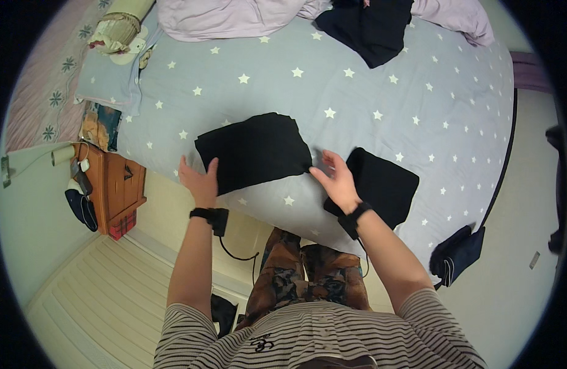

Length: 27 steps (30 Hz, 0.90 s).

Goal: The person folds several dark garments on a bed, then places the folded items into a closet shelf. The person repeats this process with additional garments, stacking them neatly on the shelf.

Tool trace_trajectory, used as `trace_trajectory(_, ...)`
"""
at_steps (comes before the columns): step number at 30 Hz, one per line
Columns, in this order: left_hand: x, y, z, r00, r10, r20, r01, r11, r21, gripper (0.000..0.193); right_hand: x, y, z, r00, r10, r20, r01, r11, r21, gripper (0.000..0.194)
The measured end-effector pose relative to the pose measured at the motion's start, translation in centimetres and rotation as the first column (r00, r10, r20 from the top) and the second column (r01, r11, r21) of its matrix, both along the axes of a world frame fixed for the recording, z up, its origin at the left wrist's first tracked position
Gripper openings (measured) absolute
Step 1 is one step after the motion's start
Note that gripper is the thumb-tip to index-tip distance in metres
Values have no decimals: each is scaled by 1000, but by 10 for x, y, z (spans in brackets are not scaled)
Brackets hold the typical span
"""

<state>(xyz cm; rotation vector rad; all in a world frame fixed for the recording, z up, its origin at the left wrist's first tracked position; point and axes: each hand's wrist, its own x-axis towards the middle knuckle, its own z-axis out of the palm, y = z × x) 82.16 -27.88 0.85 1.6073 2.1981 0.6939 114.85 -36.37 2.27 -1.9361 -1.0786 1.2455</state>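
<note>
A folded black garment lies flat on the bed's grey star-patterned sheet. At its left end is my left hand, thumb and fingers spread, holding nothing that shows. My right hand is at the garment's right corner, fingers apart, the thumb tip close to the cloth; whether it touches is unclear. A second folded black garment lies to the right, partly hidden under my right hand and wrist. Each wrist wears a black strap with a small device and cable.
A loose black garment and a pink blanket lie at the bed's far side. Dark folded clothes rest at the near right corner. A wooden nightstand stands left, below a pillow.
</note>
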Motion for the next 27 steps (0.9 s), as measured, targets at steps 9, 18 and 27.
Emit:
trace_trajectory(9,-36,36,-42,459,367,809,385,738,-554,70,-52,93,-55,707,-216,-674,-151,885,-441,80)
trace_trajectory(18,-27,27,6,313,494,811,482,653,-584,55,-57,57,-20,630,-142,-764,-180,930,-321,78)
trace_trajectory(27,132,-8,98,260,330,908,840,387,-381,61,74,-79,99,713,-387,-585,178,906,-383,58)
